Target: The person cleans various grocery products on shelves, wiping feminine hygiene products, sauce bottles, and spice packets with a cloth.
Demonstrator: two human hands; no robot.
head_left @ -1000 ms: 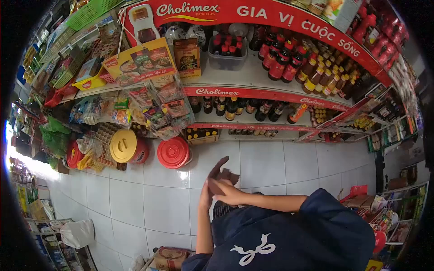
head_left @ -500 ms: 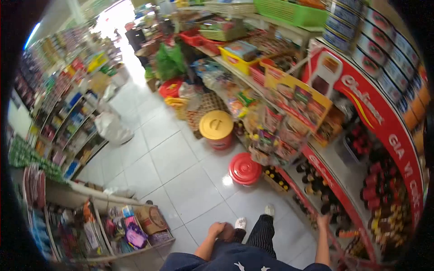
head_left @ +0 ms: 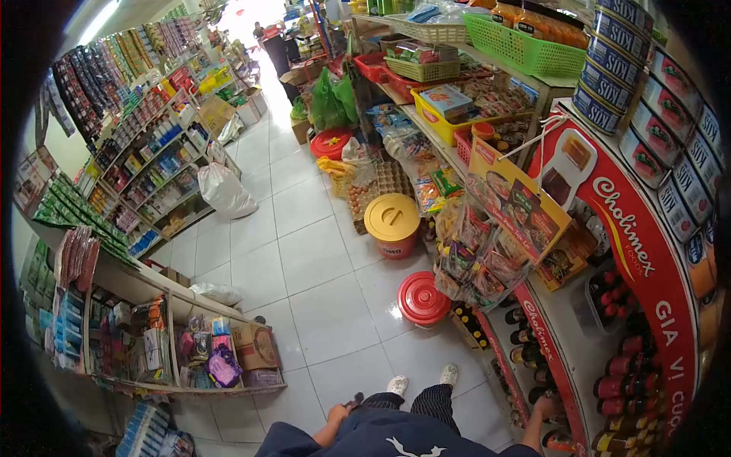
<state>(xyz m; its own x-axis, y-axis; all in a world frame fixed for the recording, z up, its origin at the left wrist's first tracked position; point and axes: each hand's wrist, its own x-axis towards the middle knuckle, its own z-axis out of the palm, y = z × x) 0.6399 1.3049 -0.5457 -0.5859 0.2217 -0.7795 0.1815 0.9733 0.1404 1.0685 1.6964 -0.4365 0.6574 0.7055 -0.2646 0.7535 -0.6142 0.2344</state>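
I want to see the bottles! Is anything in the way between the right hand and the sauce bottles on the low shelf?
Nothing visible. The right hand is already at the low shelf's red edge, right beside the sauce bottles.

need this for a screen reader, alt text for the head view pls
A person stands in a shop aisle, right hand reaching to bottles on a low shelf, left hand by the hip. Red bucket and yellow-lidded bucket stand ahead.
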